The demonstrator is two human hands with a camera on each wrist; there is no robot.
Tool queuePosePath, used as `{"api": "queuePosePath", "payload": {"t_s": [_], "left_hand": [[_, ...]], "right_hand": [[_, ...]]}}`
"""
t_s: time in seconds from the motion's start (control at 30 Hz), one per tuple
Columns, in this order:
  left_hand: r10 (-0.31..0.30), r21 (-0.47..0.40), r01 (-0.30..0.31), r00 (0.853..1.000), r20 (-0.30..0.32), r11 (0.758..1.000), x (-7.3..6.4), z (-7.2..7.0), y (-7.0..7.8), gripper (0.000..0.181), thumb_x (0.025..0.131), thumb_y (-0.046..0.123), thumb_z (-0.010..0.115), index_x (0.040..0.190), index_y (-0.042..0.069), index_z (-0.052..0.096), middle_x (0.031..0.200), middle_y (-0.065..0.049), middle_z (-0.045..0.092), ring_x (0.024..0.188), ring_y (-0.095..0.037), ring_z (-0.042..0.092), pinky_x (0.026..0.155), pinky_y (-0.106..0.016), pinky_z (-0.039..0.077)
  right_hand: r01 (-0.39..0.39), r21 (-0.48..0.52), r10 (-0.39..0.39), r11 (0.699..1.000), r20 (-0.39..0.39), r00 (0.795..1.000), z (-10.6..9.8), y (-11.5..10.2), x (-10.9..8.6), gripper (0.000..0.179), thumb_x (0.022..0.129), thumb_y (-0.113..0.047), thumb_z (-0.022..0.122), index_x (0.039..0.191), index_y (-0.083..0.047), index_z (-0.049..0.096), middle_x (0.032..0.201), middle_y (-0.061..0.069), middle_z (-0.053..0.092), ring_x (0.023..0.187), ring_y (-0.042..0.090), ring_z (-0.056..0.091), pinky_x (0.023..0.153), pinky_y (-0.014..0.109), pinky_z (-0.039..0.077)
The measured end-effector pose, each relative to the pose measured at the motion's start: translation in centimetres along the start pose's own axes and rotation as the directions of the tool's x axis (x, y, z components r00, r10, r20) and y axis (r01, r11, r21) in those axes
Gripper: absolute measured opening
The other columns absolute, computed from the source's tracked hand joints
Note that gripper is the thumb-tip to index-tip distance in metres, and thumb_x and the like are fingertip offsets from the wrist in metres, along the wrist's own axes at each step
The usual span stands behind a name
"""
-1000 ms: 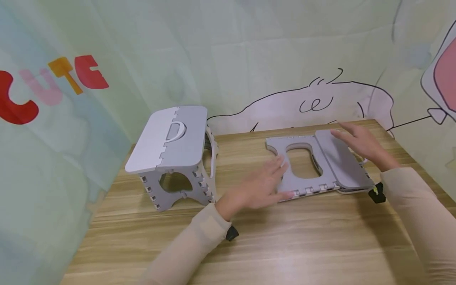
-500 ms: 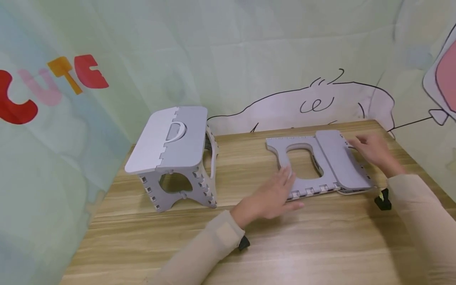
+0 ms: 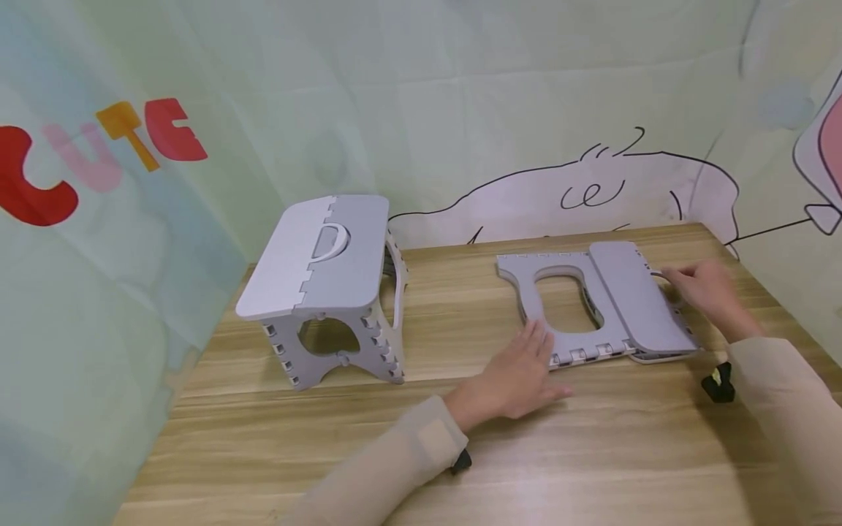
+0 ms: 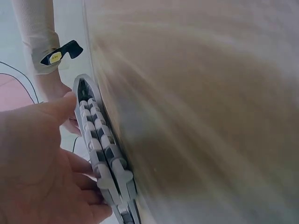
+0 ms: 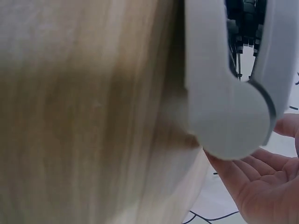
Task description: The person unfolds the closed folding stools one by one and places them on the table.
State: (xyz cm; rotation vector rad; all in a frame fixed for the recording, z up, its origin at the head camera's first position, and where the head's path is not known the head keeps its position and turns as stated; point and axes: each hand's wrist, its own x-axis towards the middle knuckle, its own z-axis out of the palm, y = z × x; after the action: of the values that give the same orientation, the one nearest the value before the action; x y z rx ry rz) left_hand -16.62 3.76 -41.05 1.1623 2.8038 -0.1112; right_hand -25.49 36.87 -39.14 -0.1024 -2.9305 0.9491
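A grey folding stool [image 3: 615,292] lies folded flat on its side at the right of the table. My right hand [image 3: 713,296] pinches its carry handle [image 3: 660,275] at the seat end. With fingers extended, my left hand [image 3: 516,376] rests against the near-left corner of its leg panel. The left wrist view shows the hinged edge of the folded stool [image 4: 105,144] beside the left fingers. In the right wrist view, the rounded end of the folded stool [image 5: 229,116] covers part of the right fingertips.
A second grey stool [image 3: 351,274] stands unfolded on the table's left, its white handle [image 3: 332,245] on top. The wood-grain table [image 3: 592,453] ends against a printed cloth backdrop [image 3: 427,109].
My right hand came down from above the seat to the handle and took hold of it. My left hand slid slightly right and nearer along the stool's corner.
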Motion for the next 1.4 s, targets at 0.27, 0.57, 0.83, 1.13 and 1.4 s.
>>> {"api": "queuePosePath", "payload": {"t_s": [0.27, 0.57, 0.83, 1.13, 1.4], "left_hand": [[-0.037, 0.053, 0.037, 0.999, 0.002, 0.998, 0.2, 0.1, 0.9, 0.09, 0.101, 0.065, 0.025, 0.156, -0.005, 0.017, 0.163, -0.025, 0.009, 0.151, -0.034, 0.005, 0.122, -0.035, 0.01], [-0.061, -0.012, 0.061, 0.998, 0.032, 0.998, -0.2, -0.1, 1.3, 0.096, 0.098, 0.07, 0.03, 0.157, -0.003, 0.008, 0.164, -0.023, 0.0, 0.151, -0.031, -0.003, 0.122, -0.034, 0.005], [-0.063, -0.037, 0.066, 0.996, 0.056, 0.997, -0.2, -0.2, 1.4, 0.098, 0.097, 0.07, 0.031, 0.157, -0.001, 0.001, 0.164, -0.02, -0.008, 0.15, -0.029, -0.009, 0.121, -0.034, 0.001], [-0.049, -0.031, 0.052, 0.995, 0.089, 0.998, -0.2, -0.3, 1.3, 0.103, 0.094, 0.076, 0.029, 0.158, 0.002, -0.001, 0.164, -0.02, -0.01, 0.15, -0.029, -0.012, 0.121, -0.033, -0.001], [-0.05, -0.056, 0.054, 0.995, 0.083, 0.997, -0.1, -0.2, 1.1, 0.103, 0.094, 0.075, 0.029, 0.158, 0.0, -0.002, 0.164, -0.02, -0.011, 0.15, -0.028, -0.012, 0.12, -0.032, -0.003]], "right_hand": [[-0.06, 0.044, 0.061, 0.997, -0.009, 0.998, 0.1, 0.3, -0.1, 0.057, 0.105, -0.032, 0.043, 0.112, 0.021, 0.061, 0.089, 0.023, 0.059, 0.082, 0.032, 0.048, 0.058, 0.032, 0.04], [-0.114, 0.069, 0.114, 0.991, 0.011, 0.993, -0.2, 0.2, -0.3, 0.063, 0.106, -0.037, 0.038, 0.116, 0.022, 0.057, 0.099, 0.03, 0.055, 0.09, 0.037, 0.048, 0.062, 0.032, 0.041], [-0.164, 0.175, 0.161, 0.971, 0.028, 0.986, -0.6, 0.4, -0.3, 0.066, 0.105, -0.043, 0.036, 0.114, 0.019, 0.058, 0.094, 0.024, 0.058, 0.077, 0.015, 0.05, 0.058, 0.025, 0.045], [-0.179, 0.36, 0.156, 0.915, 0.093, 0.983, -1.1, 0.3, 0.0, 0.069, 0.106, -0.036, 0.037, 0.133, 0.028, 0.039, 0.096, 0.011, 0.065, 0.07, -0.012, 0.052, 0.064, 0.014, 0.055], [-0.202, 0.427, 0.179, 0.881, 0.095, 0.979, -2.0, -0.3, 0.5, 0.065, 0.105, -0.037, 0.043, 0.125, 0.024, 0.049, 0.075, -0.01, 0.067, 0.067, -0.003, 0.063, 0.062, 0.019, 0.058]]}}
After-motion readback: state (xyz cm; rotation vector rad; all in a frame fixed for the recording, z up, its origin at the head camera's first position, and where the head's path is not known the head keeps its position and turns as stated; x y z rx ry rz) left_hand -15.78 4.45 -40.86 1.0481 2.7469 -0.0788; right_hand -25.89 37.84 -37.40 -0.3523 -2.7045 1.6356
